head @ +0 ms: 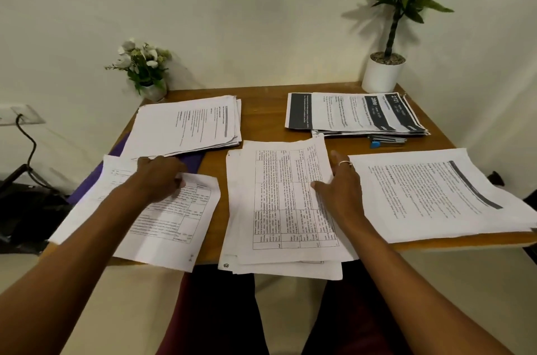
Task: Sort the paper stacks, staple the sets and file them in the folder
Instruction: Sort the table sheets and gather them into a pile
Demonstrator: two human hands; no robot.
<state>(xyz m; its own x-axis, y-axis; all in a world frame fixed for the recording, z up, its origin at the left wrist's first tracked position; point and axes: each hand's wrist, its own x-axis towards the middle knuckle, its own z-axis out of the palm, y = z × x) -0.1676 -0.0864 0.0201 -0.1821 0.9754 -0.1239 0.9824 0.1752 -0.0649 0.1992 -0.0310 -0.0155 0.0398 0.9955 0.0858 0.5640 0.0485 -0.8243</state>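
Observation:
Five paper stacks lie on the wooden table (261, 99). My left hand (161, 177) rests on the near-left sheets (162, 226), fingers curled, seemingly pinching a sheet's edge. My right hand (341, 183) lies flat with straight fingers on the right edge of the middle stack of table-printed pages (282, 209), which overhangs the near table edge. A text stack with a dark band (436, 194) sits at the near right. A white stack (189, 125) lies far left on a purple folder (191, 161). A dark-banded stack (354, 113) lies far right, a blue stapler (383, 141) beside it.
A small vase of white flowers (145, 69) stands at the far-left corner and a potted green plant (386, 64) at the far-right corner. A wall socket with a black cable (26, 133) is to the left. My legs are below the near table edge.

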